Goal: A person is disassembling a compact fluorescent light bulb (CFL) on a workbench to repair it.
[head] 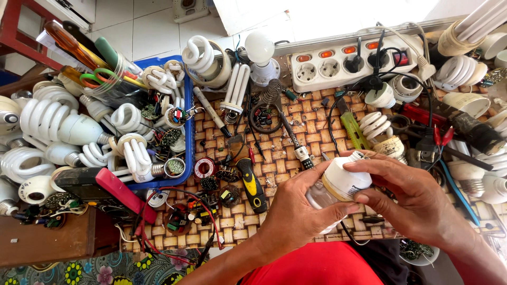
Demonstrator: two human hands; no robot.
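My left hand (296,211) cups the frosted dome of a white bulb (338,184) from below. My right hand (409,192) closes over the bulb's white base from the right, fingers wrapped around its top. The bulb lies tilted between both hands over the woven mat (274,153). A soldering iron (288,126) with a coiled stand lies just beyond my left hand, and a yellow-and-black handled tool (251,182) rests to its left.
A blue tray (187,132) at the left is heaped with spiral lamps and circuit boards. A white power strip (343,63) with plugged cables sits at the back. A jar holding scissors and screwdrivers (103,79), solder spool (204,169), green tester (353,129) and loose parts crowd the mat.
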